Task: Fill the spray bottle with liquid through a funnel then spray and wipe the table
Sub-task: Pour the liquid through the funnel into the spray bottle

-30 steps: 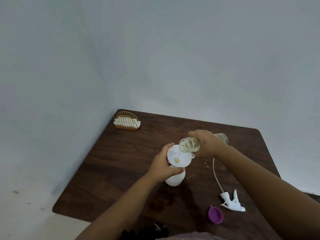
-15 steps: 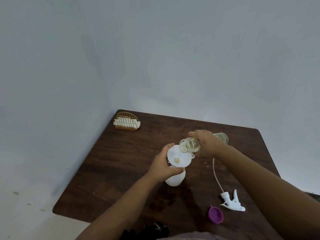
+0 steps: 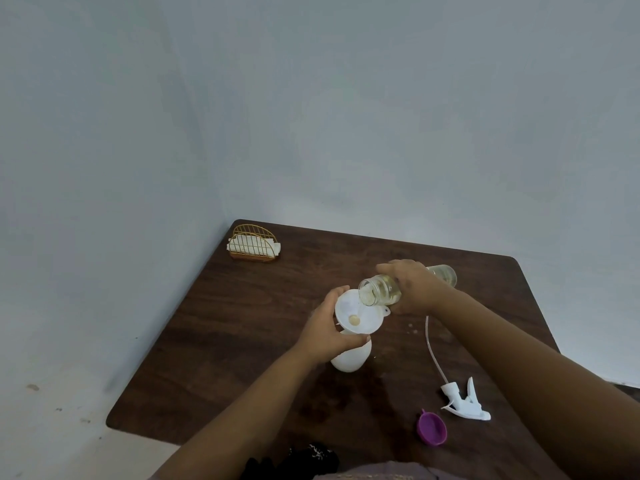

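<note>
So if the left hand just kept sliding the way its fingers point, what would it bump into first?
Probably the clear bottle tilted over the funnel: the left hand grips the funnel's rim, fingers pointing up and away, toward the right hand. Depth is hard to judge from one view.

head view looks down at table (image 3: 242,341).
</note>
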A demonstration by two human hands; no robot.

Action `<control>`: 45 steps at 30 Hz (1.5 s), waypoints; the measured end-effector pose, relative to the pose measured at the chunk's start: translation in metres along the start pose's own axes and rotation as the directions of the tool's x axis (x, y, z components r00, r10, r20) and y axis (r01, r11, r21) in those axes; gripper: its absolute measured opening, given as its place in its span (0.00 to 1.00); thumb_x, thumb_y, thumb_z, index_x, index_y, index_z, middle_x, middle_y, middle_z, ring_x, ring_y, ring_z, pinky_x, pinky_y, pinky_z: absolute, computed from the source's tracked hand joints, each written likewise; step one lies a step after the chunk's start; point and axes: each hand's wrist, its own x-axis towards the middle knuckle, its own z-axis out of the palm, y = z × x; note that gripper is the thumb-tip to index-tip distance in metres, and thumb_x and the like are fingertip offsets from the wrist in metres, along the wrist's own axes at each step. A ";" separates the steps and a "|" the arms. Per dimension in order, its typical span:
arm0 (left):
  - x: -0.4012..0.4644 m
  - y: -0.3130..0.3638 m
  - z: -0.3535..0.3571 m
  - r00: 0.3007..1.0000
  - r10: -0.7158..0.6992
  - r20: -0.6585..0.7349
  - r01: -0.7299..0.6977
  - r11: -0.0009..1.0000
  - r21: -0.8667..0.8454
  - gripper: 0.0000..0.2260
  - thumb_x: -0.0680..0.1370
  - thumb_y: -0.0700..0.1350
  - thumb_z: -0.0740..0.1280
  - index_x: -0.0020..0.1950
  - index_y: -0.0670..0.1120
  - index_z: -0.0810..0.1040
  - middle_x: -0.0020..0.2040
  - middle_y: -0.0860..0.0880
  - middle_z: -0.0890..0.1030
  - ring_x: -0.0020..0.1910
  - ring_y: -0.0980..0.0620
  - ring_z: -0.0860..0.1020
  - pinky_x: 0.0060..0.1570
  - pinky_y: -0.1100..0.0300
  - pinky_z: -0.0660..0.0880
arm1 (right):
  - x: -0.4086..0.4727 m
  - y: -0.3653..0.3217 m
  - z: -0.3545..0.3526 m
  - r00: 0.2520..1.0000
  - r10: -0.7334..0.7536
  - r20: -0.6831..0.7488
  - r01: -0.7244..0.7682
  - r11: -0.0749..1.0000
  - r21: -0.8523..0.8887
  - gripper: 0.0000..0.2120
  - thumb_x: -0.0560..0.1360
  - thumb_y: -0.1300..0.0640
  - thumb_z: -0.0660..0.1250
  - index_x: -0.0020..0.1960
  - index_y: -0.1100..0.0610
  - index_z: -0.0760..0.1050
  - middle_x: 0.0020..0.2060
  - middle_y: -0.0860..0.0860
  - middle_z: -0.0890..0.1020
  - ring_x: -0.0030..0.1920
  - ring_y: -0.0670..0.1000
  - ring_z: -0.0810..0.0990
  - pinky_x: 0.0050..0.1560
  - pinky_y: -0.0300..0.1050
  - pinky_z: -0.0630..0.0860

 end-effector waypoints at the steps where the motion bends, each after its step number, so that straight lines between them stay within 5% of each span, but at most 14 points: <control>1: 0.000 -0.001 0.000 1.000 -0.003 0.000 0.003 1.000 0.002 0.39 0.66 0.48 0.80 0.73 0.54 0.64 0.66 0.57 0.73 0.65 0.53 0.73 0.58 0.58 0.77 | 0.000 -0.001 0.000 1.000 -0.002 0.001 0.002 1.000 -0.005 0.20 0.61 0.48 0.78 0.47 0.51 0.72 0.39 0.47 0.76 0.41 0.51 0.77 0.44 0.47 0.74; 5: 0.000 -0.001 0.001 1.000 -0.016 0.004 0.016 1.000 0.011 0.41 0.65 0.51 0.79 0.74 0.55 0.64 0.66 0.57 0.73 0.66 0.53 0.72 0.62 0.51 0.77 | -0.001 -0.001 -0.001 1.000 -0.001 0.009 0.001 1.000 -0.024 0.21 0.61 0.48 0.78 0.49 0.51 0.73 0.41 0.48 0.77 0.42 0.51 0.77 0.45 0.46 0.73; 25: -0.003 0.000 0.001 0.999 -0.034 0.000 0.034 0.999 0.023 0.39 0.67 0.48 0.79 0.74 0.56 0.63 0.67 0.59 0.72 0.66 0.55 0.72 0.63 0.53 0.75 | -0.001 -0.008 -0.002 1.000 0.005 0.017 -0.004 0.999 -0.054 0.21 0.61 0.49 0.78 0.50 0.51 0.73 0.42 0.47 0.77 0.44 0.51 0.78 0.45 0.44 0.71; 45: 0.000 -0.001 -0.005 0.997 -0.041 0.058 0.039 0.999 0.038 0.42 0.64 0.58 0.78 0.74 0.57 0.62 0.68 0.59 0.72 0.66 0.55 0.72 0.62 0.49 0.77 | -0.004 -0.017 -0.005 0.996 0.083 0.029 -0.081 0.995 -0.052 0.20 0.63 0.50 0.77 0.50 0.50 0.72 0.43 0.47 0.76 0.45 0.51 0.76 0.47 0.45 0.70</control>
